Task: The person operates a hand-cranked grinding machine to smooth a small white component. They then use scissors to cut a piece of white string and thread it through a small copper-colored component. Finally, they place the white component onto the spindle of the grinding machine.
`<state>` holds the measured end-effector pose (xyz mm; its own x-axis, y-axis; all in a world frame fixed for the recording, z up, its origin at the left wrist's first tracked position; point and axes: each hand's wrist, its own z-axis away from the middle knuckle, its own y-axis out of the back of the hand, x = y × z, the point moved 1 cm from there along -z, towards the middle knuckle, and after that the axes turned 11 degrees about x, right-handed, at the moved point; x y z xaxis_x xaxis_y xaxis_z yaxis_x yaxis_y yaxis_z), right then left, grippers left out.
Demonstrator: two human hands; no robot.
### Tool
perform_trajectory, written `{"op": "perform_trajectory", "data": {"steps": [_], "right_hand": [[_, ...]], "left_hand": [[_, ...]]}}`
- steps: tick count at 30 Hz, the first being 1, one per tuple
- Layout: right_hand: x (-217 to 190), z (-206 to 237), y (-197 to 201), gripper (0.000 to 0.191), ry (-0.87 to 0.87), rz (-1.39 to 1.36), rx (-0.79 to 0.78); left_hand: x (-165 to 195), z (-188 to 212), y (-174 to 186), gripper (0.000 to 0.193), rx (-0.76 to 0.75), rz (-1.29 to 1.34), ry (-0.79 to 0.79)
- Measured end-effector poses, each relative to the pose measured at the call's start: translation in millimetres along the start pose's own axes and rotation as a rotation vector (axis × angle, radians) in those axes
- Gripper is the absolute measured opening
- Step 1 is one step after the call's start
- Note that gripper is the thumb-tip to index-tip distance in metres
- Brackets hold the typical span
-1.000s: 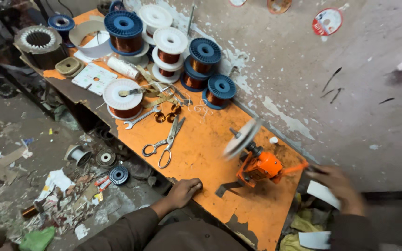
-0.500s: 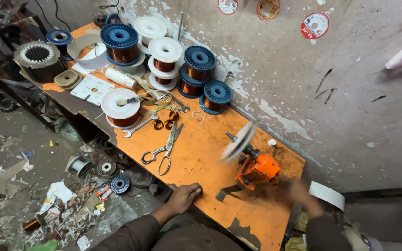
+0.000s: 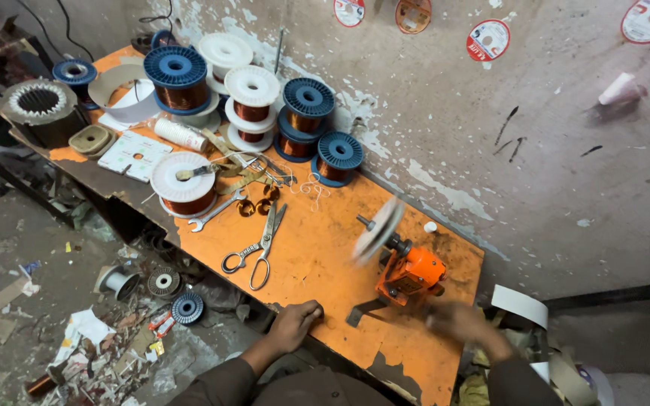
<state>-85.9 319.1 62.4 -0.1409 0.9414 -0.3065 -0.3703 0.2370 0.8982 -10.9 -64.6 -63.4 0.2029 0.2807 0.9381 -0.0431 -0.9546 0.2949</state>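
— Where are the two hands?

— The left hand (image 3: pixel 295 322) rests on the near edge of the orange tabletop (image 3: pixel 317 256), fingers curled over the rim; its grip is closed on the edge itself and holds no loose thing. The right hand (image 3: pixel 457 322) is beside the orange hand-cranked winder (image 3: pixel 409 277), at its near right side. It is blurred, so I cannot tell how far its grip is open or what it has hold of.

— And the winder itself?

— It sits near the right end of the tabletop, close to the stained wall (image 3: pixel 536 150). A pale disc (image 3: pixel 378 229) on its shaft, toward the left, is smeared by blur. A dark bracket (image 3: pixel 361 310) sticks out from its base toward the near edge, between the two hands.

— What lies around?

— A pair of scissors (image 3: pixel 256 244) lies flat on the tabletop left of the winder, handles toward the near edge. Just beyond them lies a spanner (image 3: pixel 216 211), beside a white spool of copper wire (image 3: pixel 183 184). Farther back, blue spools (image 3: pixel 311 111) and more white spools (image 3: pixel 251 101) stand grouped against the wall. A grey toothed metal ring (image 3: pixel 39 103) stands at the far left end. Scraps and small reels litter the floor (image 3: pixel 54 331) below. A strip of white paper (image 3: pixel 520 304) curls just right of the tabletop's end.
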Motion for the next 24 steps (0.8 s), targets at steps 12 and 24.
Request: {"op": "perform_trajectory", "data": {"steps": [12, 24], "right_hand": [[38.9, -14.4, 113.8, 0.038, 0.107, -0.107, 0.451], [-44.0, 35.1, -53.4, 0.054, -0.036, 0.511, 0.962]], "left_hand": [[6.3, -8.3, -5.5, 0.007, -0.004, -0.026, -0.008], [9.7, -16.4, -11.4, 0.011, 0.001, -0.038, 0.028]]}}
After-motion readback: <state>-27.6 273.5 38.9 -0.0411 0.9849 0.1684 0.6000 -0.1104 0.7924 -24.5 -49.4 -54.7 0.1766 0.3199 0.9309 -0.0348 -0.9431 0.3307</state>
